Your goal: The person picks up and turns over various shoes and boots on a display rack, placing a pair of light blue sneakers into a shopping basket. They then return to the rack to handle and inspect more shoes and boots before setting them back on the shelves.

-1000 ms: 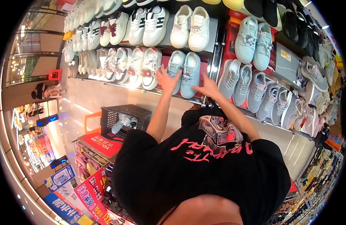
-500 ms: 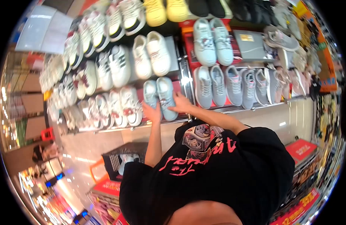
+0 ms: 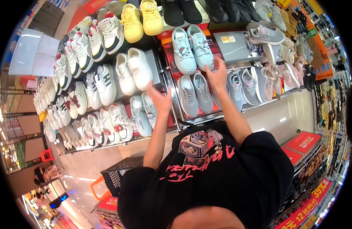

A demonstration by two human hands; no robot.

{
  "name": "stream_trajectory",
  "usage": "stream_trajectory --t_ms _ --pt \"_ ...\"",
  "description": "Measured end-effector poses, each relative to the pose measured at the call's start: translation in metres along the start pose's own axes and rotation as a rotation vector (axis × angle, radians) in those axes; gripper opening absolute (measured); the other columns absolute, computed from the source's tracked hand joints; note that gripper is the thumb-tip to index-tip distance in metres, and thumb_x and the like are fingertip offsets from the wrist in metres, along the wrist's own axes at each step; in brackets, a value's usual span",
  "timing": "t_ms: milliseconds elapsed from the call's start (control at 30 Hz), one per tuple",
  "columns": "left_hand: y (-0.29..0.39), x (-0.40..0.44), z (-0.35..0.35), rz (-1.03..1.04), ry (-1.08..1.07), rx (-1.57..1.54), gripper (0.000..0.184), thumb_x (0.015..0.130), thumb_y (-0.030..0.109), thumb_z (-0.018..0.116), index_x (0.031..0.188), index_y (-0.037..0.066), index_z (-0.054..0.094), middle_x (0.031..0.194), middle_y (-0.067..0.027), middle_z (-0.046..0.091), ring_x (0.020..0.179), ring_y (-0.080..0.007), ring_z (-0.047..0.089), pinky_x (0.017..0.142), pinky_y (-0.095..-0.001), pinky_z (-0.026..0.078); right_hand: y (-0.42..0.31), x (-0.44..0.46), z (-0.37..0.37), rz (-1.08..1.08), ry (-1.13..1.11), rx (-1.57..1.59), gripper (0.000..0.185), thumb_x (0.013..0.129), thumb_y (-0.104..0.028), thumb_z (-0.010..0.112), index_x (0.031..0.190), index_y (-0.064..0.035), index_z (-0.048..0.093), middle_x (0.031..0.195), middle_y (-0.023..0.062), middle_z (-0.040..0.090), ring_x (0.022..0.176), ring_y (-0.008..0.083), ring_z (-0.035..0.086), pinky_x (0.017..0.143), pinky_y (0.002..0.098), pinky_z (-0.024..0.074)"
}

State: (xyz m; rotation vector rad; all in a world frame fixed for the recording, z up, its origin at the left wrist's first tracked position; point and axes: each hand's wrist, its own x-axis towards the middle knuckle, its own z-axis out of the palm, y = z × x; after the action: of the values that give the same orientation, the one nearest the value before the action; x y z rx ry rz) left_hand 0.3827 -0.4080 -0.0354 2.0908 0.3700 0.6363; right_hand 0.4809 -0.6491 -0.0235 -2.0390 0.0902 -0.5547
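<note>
My left hand point(image 3: 160, 100) is raised with its thumb and fingers apart, holding nothing. It hovers between a pair of white sneakers point(image 3: 139, 68) and a lower pair of pale blue sneakers point(image 3: 141, 116), partly covered by my left forearm. Up at the right, my right hand point(image 3: 217, 76) is spread beside the heel end of a light blue pair of sneakers point(image 3: 200, 45). Whether its fingertips touch the shoe I cannot tell. Just below that pair stand grey sneakers point(image 3: 188, 95), some of them hidden behind my right wrist.
White sneakers point(image 3: 107, 86) fill the tiers at left. Yellow sneakers point(image 3: 132, 23) and black shoes point(image 3: 172, 12) stand at the top. A grey shoebox point(image 3: 231, 45) lies right of the blue pair. Behind my left arm is a dark basket point(image 3: 117, 173) with an orange handle.
Both hands have left the lower pale blue sneakers, which now stand on the rack. My right hand has moved up and right to the upper light blue pair; my left hand has risen.
</note>
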Motion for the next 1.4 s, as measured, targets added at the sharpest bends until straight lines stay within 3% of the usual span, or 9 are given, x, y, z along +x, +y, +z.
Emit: stream_trajectory --t_ms 100,233,333,433,633,1033,1233,1300,1400 --pt "0.011 0.038 0.063 0.134 -0.145 0.070 0.099 0.073 0.040 0.086 0.143 -0.007 0.035 0.135 -0.0270 0.047 0.127 -0.0419 0.046 0.108 -0.0473 0.039 0.036 0.038 0.000 0.004 -0.156 -0.108 0.095 0.068 -0.042 0.088 0.142 0.0016 0.046 0.133 0.0249 0.059 0.124 0.0382 0.057 0.104 0.0444 0.0447" --pt "0.025 0.059 0.114 -0.097 -0.213 0.106 0.115 0.060 0.048 0.091 0.145 -0.005 0.034 0.142 -0.0284 0.045 0.132 -0.0431 0.045 0.111 -0.0471 0.038 0.049 0.056 0.010 -0.004 -0.445 -0.148 0.116 0.060 -0.046 0.092 0.149 0.0017 0.036 0.140 0.0251 0.054 0.131 0.0404 0.051 0.108 0.0451 0.0424" --pt "0.025 0.059 0.131 -0.066 -0.244 0.313 0.106 0.057 0.044 0.093 0.141 -0.001 0.046 0.129 -0.0214 0.061 0.121 -0.0358 0.059 0.104 -0.0440 0.046 0.058 0.060 0.017 -0.086 -0.506 0.013 0.118 0.055 -0.037 0.094 0.149 0.0021 0.035 0.141 0.0262 0.052 0.131 0.0415 0.050 0.108 0.0449 0.0426" --pt "0.019 0.060 0.131 -0.168 -0.225 0.095 0.107 0.053 0.039 0.094 0.139 -0.002 0.046 0.131 -0.0242 0.057 0.124 -0.0395 0.054 0.106 -0.0452 0.044 0.065 0.059 0.017 -0.084 -0.503 0.020 0.116 0.056 -0.038 0.093 0.148 0.0031 0.036 0.141 0.0273 0.052 0.131 0.0422 0.050 0.108 0.0451 0.0426" --pt "0.035 0.057 0.131 -0.238 -0.188 0.095 0.099 0.054 0.032 0.094 0.135 -0.003 0.051 0.129 -0.0227 0.061 0.119 -0.0337 0.060 0.103 -0.0407 0.047 0.071 0.059 0.013 -0.130 -0.489 -0.046 0.120 0.058 -0.043 0.092 0.149 0.0075 0.032 0.145 0.0310 0.046 0.133 0.0440 0.048 0.113 0.0455 0.0390" --pt "0.048 0.065 0.118 -0.270 -0.302 0.183 0.103 0.053 0.040 0.096 0.135 -0.004 0.052 0.129 -0.0220 0.063 0.118 -0.0310 0.063 0.101 -0.0399 0.050 0.067 0.062 0.006 -0.169 -0.485 -0.104 0.119 0.059 -0.049 0.090 0.149 0.0062 0.034 0.147 0.0276 0.047 0.135 0.0402 0.048 0.111 0.0446 0.0417" --pt "0.064 0.043 0.099 -0.190 -0.365 -0.168 0.115 0.056 0.035 0.097 0.149 0.000 0.041 0.139 -0.0187 0.056 0.127 -0.0257 0.056 0.110 -0.0353 0.041 0.077 0.065 0.007 -0.177 -0.580 0.078 0.110 0.060 -0.046 0.091 0.146 0.0008 0.040 0.140 0.0243 0.055 0.129 0.0382 0.053 0.106 0.0454 0.0448" --pt "0.041 0.020 0.096 -0.123 -0.232 -0.066 0.115 0.063 0.039 0.095 0.153 0.001 0.034 0.143 -0.0214 0.052 0.129 -0.0292 0.054 0.110 -0.0396 0.043 0.057 0.067 -0.017 -0.021 -0.521 -0.008 0.090 0.066 -0.040 0.090 0.137 0.0001 0.052 0.125 0.0223 0.064 0.118 0.0374 0.061 0.100 0.0445 0.0482" --pt "0.020 -0.036 0.069 -0.218 -0.003 -0.219 0.084 0.075 0.027 0.089 0.142 0.001 0.046 0.119 -0.0160 0.063 0.109 -0.0230 0.064 0.094 -0.0371 0.052 0.050 0.044 -0.020 -0.085 -0.165 0.168 0.043 0.079 -0.024 0.083 0.110 -0.0006 0.065 0.101 0.0143 0.068 0.091 0.0283 0.065 0.086 0.0394 0.0514"
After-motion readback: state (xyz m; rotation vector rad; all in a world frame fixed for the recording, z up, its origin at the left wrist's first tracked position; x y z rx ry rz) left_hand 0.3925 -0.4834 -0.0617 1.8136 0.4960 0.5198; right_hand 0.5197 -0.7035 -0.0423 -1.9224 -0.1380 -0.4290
